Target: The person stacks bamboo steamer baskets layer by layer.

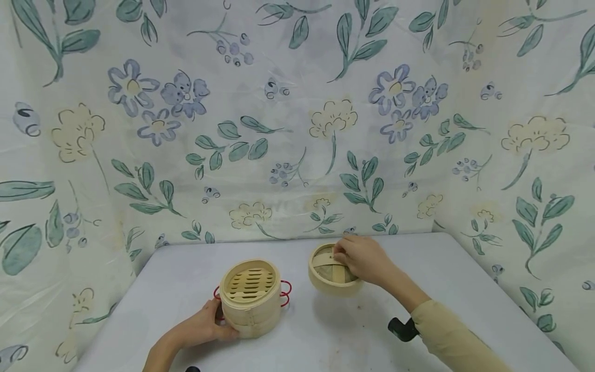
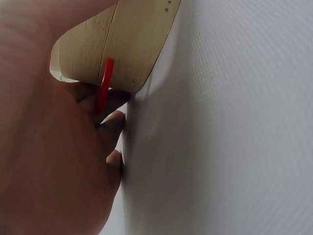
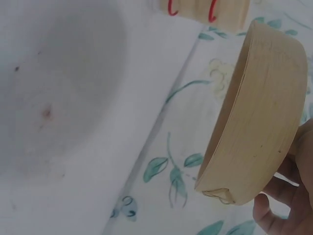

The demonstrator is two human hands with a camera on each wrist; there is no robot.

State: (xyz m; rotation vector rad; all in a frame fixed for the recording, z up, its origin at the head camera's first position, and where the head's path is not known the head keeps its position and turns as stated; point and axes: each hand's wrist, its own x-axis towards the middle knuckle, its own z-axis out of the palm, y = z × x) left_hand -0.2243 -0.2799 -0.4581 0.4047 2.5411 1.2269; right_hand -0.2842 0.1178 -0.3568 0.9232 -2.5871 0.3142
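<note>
A round bamboo steamer [image 1: 253, 321] with a slatted top and red loop handles [image 1: 285, 300] stands on the table, left of centre. My left hand [image 1: 197, 328] holds its left side, the thumb low on the front wall and the fingers around the far side. In the left wrist view, those fingers lie close to the tabletop beside a red handle [image 2: 104, 85]. To the right, my right hand [image 1: 364, 259] pinches the crossed strip on top of the bamboo lid [image 1: 333, 288]. The lid hangs above the table, apart from the steamer, its rim showing from the side in the right wrist view.
The white table [image 1: 372, 341] has small brownish specks in front of the lid. A black, tube-like object [image 1: 402, 329] shows beside the right sleeve. Another dark rounded piece [image 1: 192, 369] appears at the bottom edge. Floral fabric [image 1: 297, 155] rises behind and at both sides.
</note>
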